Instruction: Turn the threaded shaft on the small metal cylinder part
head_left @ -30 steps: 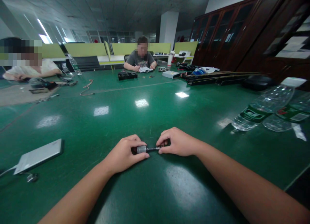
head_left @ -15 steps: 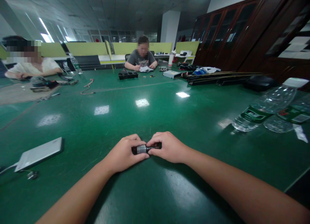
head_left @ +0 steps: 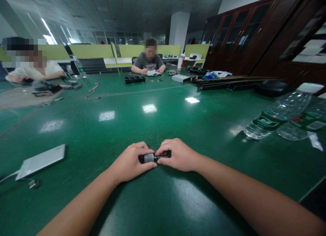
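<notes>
A small silver metal cylinder (head_left: pixel 149 157) with a dark, ridged shaft (head_left: pixel 158 157) on its right side lies between my hands, close above the green table (head_left: pixel 122 127). My left hand (head_left: pixel 132 161) grips the cylinder, thumb in front and fingers behind. The thumb and fingertips of my right hand (head_left: pixel 178 156) pinch the dark shaft just right of the cylinder. The far end of the shaft is partly hidden within my right hand.
At left lie a silver flat box (head_left: pixel 42 161) with a cable and a small metal piece (head_left: pixel 34 184). Clear bottles (head_left: pixel 277 113) stand at right. Farther back are a black tray (head_left: pixel 134 79), dark rails (head_left: pixel 224 82) and two seated people.
My right thumb and fingertips have shifted very slightly right along the shaft, showing a little more of it. My left hand has stayed in place.
</notes>
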`<state>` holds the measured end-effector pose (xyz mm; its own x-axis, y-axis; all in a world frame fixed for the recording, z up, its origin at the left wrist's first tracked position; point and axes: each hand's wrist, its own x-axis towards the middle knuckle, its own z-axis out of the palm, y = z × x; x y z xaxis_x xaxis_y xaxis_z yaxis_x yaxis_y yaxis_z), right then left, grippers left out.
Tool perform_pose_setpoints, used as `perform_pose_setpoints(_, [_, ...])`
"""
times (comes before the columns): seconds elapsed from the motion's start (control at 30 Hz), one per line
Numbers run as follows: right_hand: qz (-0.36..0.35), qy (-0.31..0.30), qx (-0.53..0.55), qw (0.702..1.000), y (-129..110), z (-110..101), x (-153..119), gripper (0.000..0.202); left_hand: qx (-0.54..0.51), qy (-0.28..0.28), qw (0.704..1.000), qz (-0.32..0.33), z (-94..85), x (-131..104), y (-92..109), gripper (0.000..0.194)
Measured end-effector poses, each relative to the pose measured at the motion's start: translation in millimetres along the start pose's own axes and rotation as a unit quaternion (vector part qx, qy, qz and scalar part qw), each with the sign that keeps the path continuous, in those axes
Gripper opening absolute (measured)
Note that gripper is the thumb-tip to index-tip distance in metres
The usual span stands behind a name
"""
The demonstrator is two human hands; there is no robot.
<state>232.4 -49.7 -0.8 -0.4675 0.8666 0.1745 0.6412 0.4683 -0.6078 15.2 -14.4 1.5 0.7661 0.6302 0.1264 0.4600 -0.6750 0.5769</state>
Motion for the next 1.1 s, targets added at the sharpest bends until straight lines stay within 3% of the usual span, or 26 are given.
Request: perform_pose_setpoints(1.1, [0.007, -0.023, -0.006, 1.0, -0.4, -8.1, -0.4, 0.017, 0.001, 0.004, 1.0, -0.004, 0.3, -1.0, 1.5, 0.026])
